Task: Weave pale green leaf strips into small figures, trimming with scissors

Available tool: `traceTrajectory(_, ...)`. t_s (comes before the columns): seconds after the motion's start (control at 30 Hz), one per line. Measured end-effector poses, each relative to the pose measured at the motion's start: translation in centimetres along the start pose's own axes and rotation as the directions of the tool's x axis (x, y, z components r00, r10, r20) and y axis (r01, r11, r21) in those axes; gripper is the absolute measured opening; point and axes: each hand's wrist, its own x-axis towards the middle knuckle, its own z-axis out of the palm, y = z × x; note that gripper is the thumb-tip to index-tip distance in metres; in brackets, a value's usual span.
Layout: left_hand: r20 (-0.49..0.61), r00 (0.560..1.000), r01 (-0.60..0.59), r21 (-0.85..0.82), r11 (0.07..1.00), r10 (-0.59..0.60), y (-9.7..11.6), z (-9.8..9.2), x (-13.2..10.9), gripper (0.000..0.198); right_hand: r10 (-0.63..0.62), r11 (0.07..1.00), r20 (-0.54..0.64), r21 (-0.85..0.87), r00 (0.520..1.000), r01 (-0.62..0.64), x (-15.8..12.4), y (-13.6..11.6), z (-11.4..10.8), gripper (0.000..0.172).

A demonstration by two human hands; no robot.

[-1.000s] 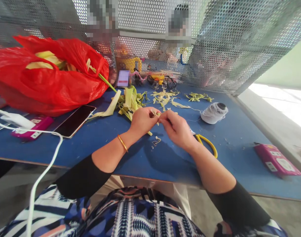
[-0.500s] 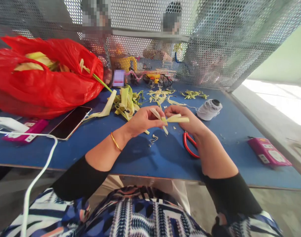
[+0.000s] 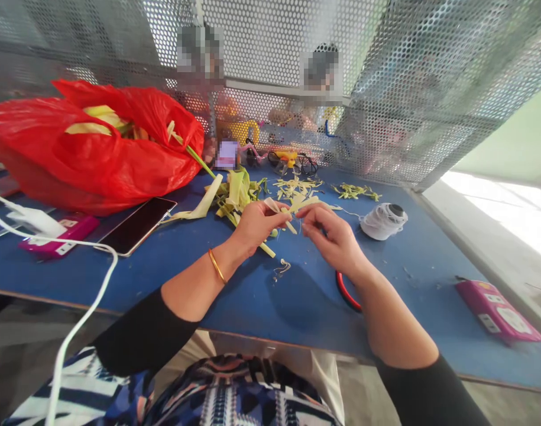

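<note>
My left hand (image 3: 262, 223) pinches a small bundle of pale corn husk strips (image 3: 290, 225) between thumb and fingertips above the blue table. Just to the right, my right hand (image 3: 330, 234) has its fingers curled, the fingertips a short way from the strips. Whatever it grips, if anything, is too fine to make out. White thread runs from a spool (image 3: 383, 221) toward the back of my right hand. Below that hand lies a tool's red handle (image 3: 346, 293), its other end hidden. Beyond my left hand is a heap of husks (image 3: 239, 189).
A red plastic bag (image 3: 150, 163) of husks fills the back left. In front are a phone (image 3: 137, 226) and a magenta box (image 3: 77, 234) with a white cable (image 3: 86, 313). Another magenta box (image 3: 498, 310) lies right. Perforated metal panel (image 3: 279, 41) stands behind, people beyond it.
My right hand has drawn away from the husk strips, its fingers now curled in view. My left hand still holds them. The whole view has shifted, so the table appears lower and farther right.
</note>
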Motion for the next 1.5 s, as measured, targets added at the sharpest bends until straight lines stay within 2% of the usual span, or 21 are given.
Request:
traceTrajectory(0.13, 0.0, 0.999, -0.045, 0.092, 0.995, 0.045, -0.3, 0.2, 0.0, 0.011, 0.053, 0.993, 0.03, 0.1, 0.998, -0.055, -0.3, 0.0, 0.9, 0.015)
traceTrajectory(0.27, 0.023, 0.994, -0.109, 0.254, 0.961, 0.107, -0.8, 0.2, 0.1, 0.011, 0.012, 0.998, 0.091, 0.066, 0.996, -0.018, -0.6, 0.0, 1.3, 0.018)
traceTrajectory(0.4, 0.082, 0.98, -0.199, 0.506, 0.839, 0.183, -0.9, 0.1, 0.0, 0.007, 0.011, 1.0, 0.067, -0.018, 0.998, -0.01, -0.4, 0.0, 0.9, 0.019)
traceTrajectory(0.53, 0.18, 0.958, -0.285, 0.656, 0.699, 0.221, -0.7, 0.0, -0.4, 0.004, -0.088, 0.994, -0.03, -0.074, 0.996, 0.085, 0.1, 0.3, -0.1, 0.022)
traceTrajectory(0.63, 0.312, 0.923, -0.384, 0.727, 0.569, 0.224, -0.6, 0.1, -0.8, 0.003, -0.059, 0.994, -0.043, -0.099, 0.997, 0.054, 0.4, 0.7, -0.7, 0.022)
traceTrajectory(0.73, 0.417, 0.88, -0.475, 0.8, 0.367, 0.23, -0.6, 0.2, -1.2, 0.006, 0.157, 0.983, -0.001, -0.1, 0.988, -0.156, 0.6, 1.0, -1.1, 0.017)
traceTrajectory(0.8, 0.493, 0.837, -0.536, 0.826, 0.176, 0.239, -0.5, 0.3, -1.6, 0.009, 0.347, 0.935, 0.021, -0.082, 0.938, -0.344, 0.6, 1.0, -0.9, 0.013)
traceTrajectory(0.87, 0.571, 0.79, -0.584, 0.811, -0.008, 0.222, -0.4, 0.5, -2.0, 0.013, 0.477, 0.878, 0.028, -0.052, 0.878, -0.475, 0.6, 1.1, -0.5, 0.013)
traceTrajectory(0.93, 0.615, 0.768, -0.597, 0.789, -0.146, 0.178, -0.3, 0.9, -2.5, 0.02, 0.517, 0.856, 0.022, -0.022, 0.856, -0.516, 0.6, 1.4, 0.0, 0.015)
traceTrajectory(1.0, 0.617, 0.776, -0.584, 0.781, -0.222, 0.13, -0.4, 1.3, -3.1, 0.026, 0.513, 0.858, 0.032, -0.021, 0.858, -0.513, 0.6, 1.9, 0.4, 0.018)
traceTrajectory(1.07, 0.604, 0.792, -0.574, 0.786, -0.23, 0.088, -0.7, 1.8, -3.6, 0.03, 0.511, 0.859, 0.057, -0.06, 0.858, -0.508, 0.6, 2.4, 0.6, 0.02)
traceTrajectory(1.13, 0.591, 0.805, -0.574, 0.799, -0.182, 0.055, -1.2, 2.1, -3.8, 0.029, 0.523, 0.85, 0.096, -0.131, 0.847, -0.51, 0.6, 2.7, 0.6, 0.02)
traceTrajectory(1.2, 0.577, 0.816, -0.573, 0.815, -0.081, 0.031, -1.5, 2.1, -3.8, 0.026, 0.533, 0.839, 0.142, -0.22, 0.834, -0.498, 0.6, 2.8, 0.4, 0.02)
traceTrajectory(1.27, 0.542, 0.84, -0.542, 0.838, 0.06, 0.017, -1.4, 1.8, -3.4, 0.027, 0.525, 0.834, 0.2, -0.315, 0.827, -0.453, 0.6, 2.8, 0.0, 0.02)
traceTrajectory(1.4, 0.416, 0.909, -0.392, 0.86, 0.327, -0.003, -0.6, 0.8, -1.8, 0.027, 0.472, 0.852, 0.311, -0.4, 0.825, -0.337, 0.6, 2.5, -0.6, 0.018)
traceTrajectory(1.5, 0.339, 0.941, -0.322, 0.881, 0.345, 0.012, -0.4, 0.0, -0.6, 0.026, 0.467, 0.864, 0.343, -0.373, 0.815, -0.338, 0.6, 2.6, -0.7, 0.018)
